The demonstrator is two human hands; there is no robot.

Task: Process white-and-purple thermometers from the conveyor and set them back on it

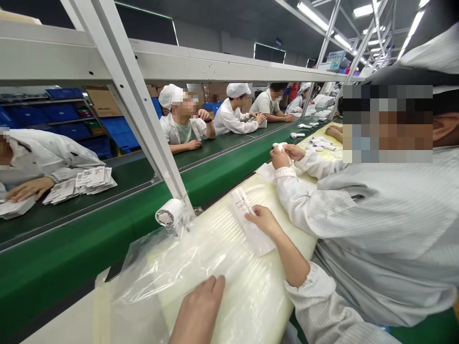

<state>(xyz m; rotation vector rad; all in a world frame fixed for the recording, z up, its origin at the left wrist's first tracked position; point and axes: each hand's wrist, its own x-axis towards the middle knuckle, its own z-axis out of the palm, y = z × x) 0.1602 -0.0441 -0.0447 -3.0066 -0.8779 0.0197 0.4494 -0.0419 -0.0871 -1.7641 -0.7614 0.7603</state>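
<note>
My right hand [263, 220] pinches a thin, translucent white printed bag [258, 241] between thumb and fingers; the bag looks flat. My left hand [201, 308] rests with its fingers stretched out on the clear plastic film over the pale yellow padded work surface [229, 267]. No object shows in it, though its thumb is hidden. Beyond the left hand, beside the metal post, lies a white cylindrical device [171, 214] with a round grille. Loose clear plastic [143, 260] spreads between this device and my left hand.
A green conveyor [143, 212] runs past the work surface, with a slanted white metal post [132, 110] at its edge. To my right, a co-worker's hands [283, 155] hold a white item. White handheld devices [322, 143] lie farther along. Printed leaflets [93, 180] are stacked across the belt.
</note>
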